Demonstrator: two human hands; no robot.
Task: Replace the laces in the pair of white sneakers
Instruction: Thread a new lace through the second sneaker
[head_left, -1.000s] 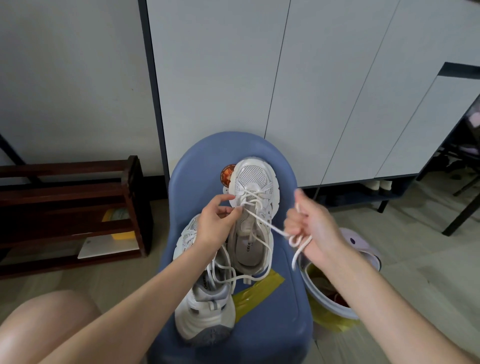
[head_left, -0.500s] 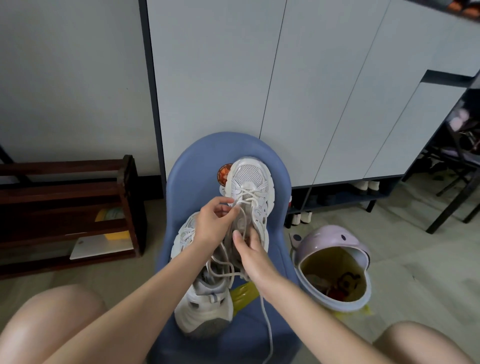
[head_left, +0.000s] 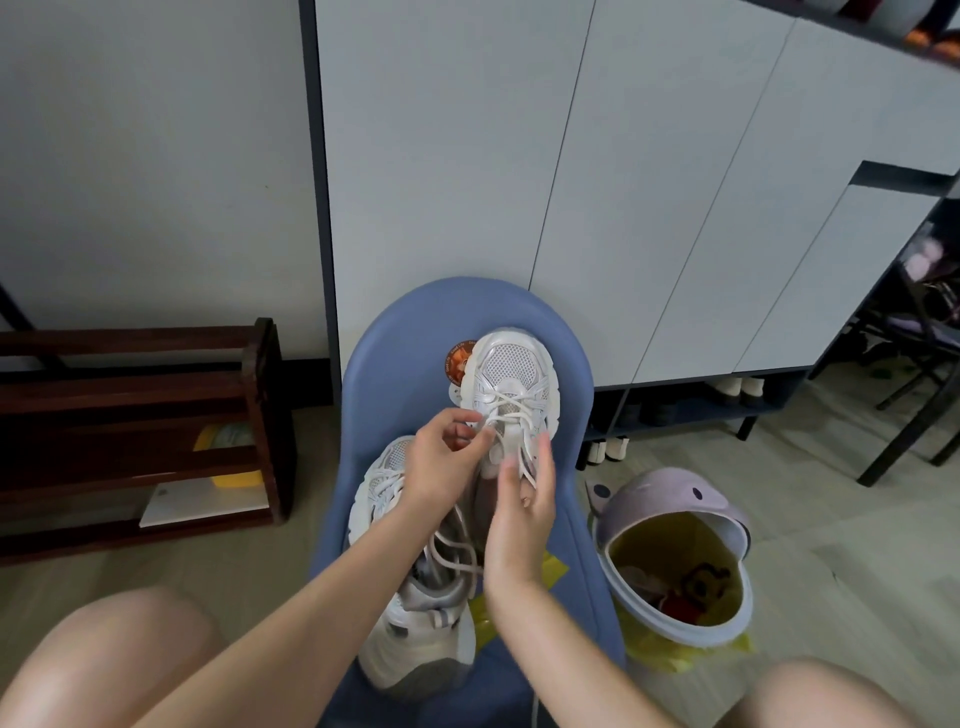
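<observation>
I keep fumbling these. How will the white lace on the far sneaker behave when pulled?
The white lace is probably floppy: its free lengths hang in loose curves. It looks light and thin, so likely easy to pinch, as the left hand does.

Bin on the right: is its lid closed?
No, the bin stands open, its lilac lid tipped back so the yellow liner and rubbish inside show.
</observation>
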